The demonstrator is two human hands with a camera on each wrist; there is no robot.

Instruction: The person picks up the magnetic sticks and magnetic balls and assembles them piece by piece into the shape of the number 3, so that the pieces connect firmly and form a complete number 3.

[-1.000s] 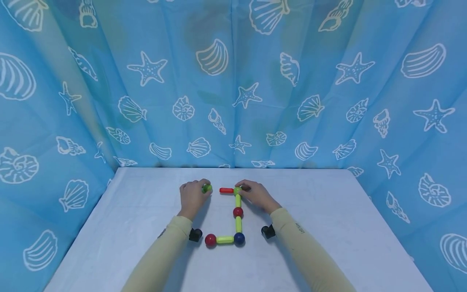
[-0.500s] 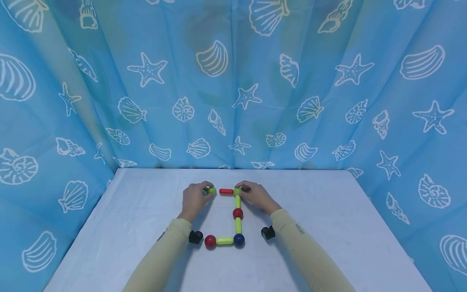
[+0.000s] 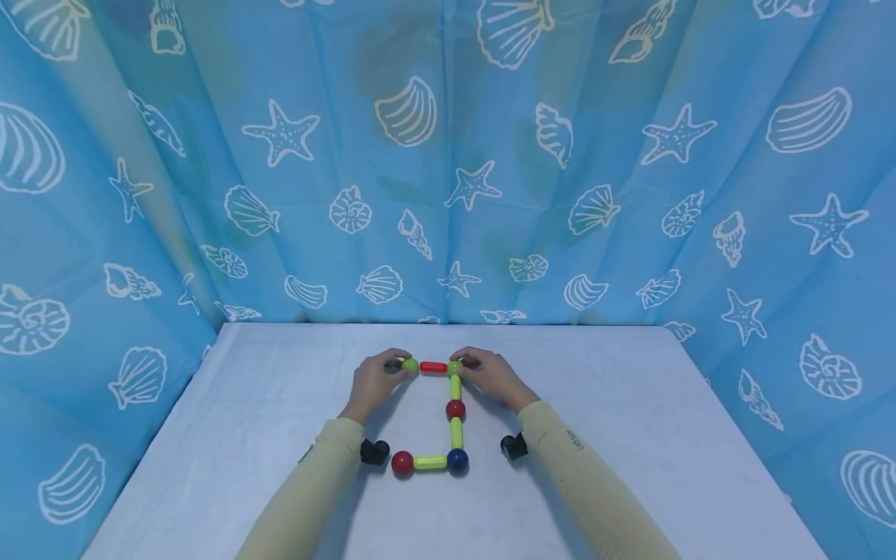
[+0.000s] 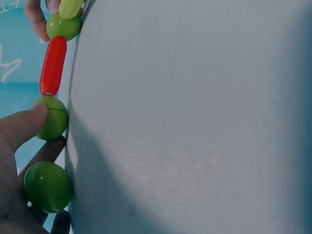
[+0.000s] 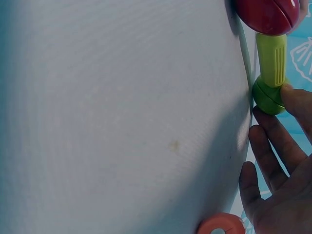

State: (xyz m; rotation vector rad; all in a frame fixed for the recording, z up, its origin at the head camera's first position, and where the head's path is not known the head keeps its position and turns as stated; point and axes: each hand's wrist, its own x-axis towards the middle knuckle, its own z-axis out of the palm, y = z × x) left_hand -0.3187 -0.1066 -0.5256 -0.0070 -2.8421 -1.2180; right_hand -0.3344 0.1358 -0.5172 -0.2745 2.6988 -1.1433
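My left hand (image 3: 374,383) pinches a light green ball (image 4: 57,118) between thumb and finger, at the left end of a red rod (image 3: 433,367). In the left wrist view, ball and rod appear to meet. A second green ball (image 4: 48,186) sits against the other fingers of that hand. At the rod's right end, my right hand (image 3: 493,376) pinches another green ball (image 5: 268,97). From it a chain runs toward me: a yellow-green rod (image 3: 456,388), a red ball (image 3: 456,409), another yellow-green rod (image 3: 456,434) and a dark blue ball (image 3: 458,460).
Left of the blue ball, a yellow-green rod (image 3: 430,463) leads to a red ball (image 3: 402,463). Everything lies on a white-covered table (image 3: 595,482) backed by a blue shell-patterned curtain (image 3: 448,155). An orange ring-shaped piece (image 5: 220,225) shows low in the right wrist view.
My left hand has moved right with its green ball, closing the gap to the red rod's left end. The right hand and the rest of the chain have stayed in place.
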